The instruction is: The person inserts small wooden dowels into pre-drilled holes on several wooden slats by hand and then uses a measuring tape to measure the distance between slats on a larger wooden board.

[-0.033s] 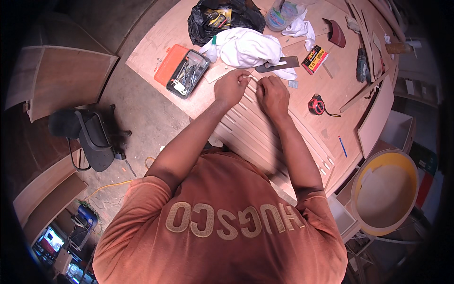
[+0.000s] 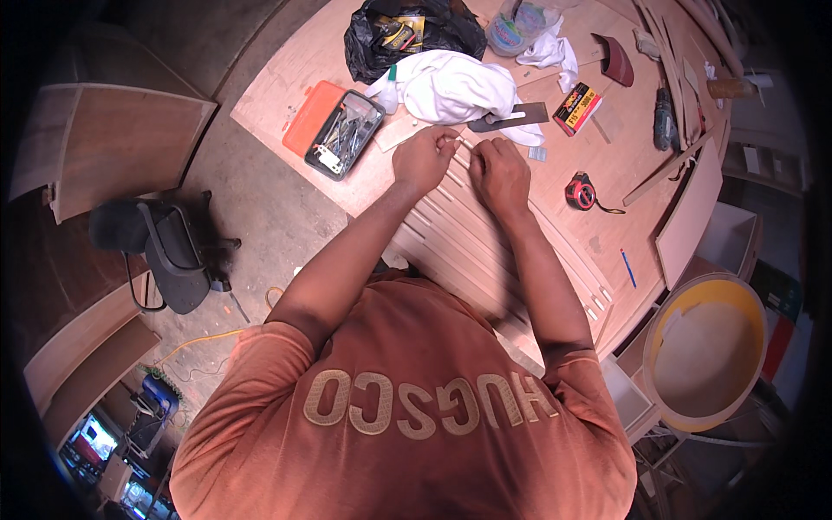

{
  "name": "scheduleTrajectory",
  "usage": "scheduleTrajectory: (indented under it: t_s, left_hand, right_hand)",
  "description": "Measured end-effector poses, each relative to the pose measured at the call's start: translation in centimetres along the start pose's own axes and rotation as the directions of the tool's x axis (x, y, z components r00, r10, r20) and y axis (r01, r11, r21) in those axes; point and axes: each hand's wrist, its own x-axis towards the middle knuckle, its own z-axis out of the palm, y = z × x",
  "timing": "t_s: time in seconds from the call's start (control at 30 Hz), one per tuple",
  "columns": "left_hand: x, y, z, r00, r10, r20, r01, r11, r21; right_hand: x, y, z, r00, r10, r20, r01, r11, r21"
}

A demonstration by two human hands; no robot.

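Note:
My left hand (image 2: 425, 162) has its thumb and fingers pinched together at the far end of a row of long, pale wooden strips (image 2: 451, 230). A small pale piece (image 2: 462, 139) shows at its fingertips, too small to name. Just to the right, my right hand (image 2: 503, 178) is closed with its fingers bent down over the same end of the strips. Whatever its fingertips hold is hidden beneath them. The strips lie side by side on the wooden table (image 2: 563, 186), running from my hands toward my body and to the right.
Left of the hands sits a small hardware box with an orange lid (image 2: 314, 119). Beyond are a white cloth (image 2: 451, 85), a flat dark blade (image 2: 533, 115) and a black plastic bag (image 2: 360, 48). Rightward lie a small carton (image 2: 576, 110), a tape measure (image 2: 581, 191) and a drill (image 2: 665, 121).

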Motion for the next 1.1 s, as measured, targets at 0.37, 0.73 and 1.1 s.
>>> scheduleTrajectory:
  t_s: [0.37, 0.73, 1.1]
  left_hand:
    - [0.1, -0.1, -0.3, 0.998, -0.031, 0.055, 0.030, 0.999, 0.031]
    - [0.1, -0.5, -0.2, 0.999, -0.045, 0.029, 0.045, 0.999, 0.010]
    - [0.2, 0.2, -0.3, 0.989, -0.141, 0.047, 0.141, 0.990, 0.012]
  right_hand:
    - [0.5, -0.4, -0.2, 0.995, 0.051, 0.084, -0.050, 0.999, -0.019]
    - [0.8, -0.4, -1.0, 0.983, 0.098, 0.155, -0.102, 0.995, 0.019]
    - [0.0, 1.2, -0.6, 0.972, 0.168, 0.162, -0.197, 0.962, 0.187]
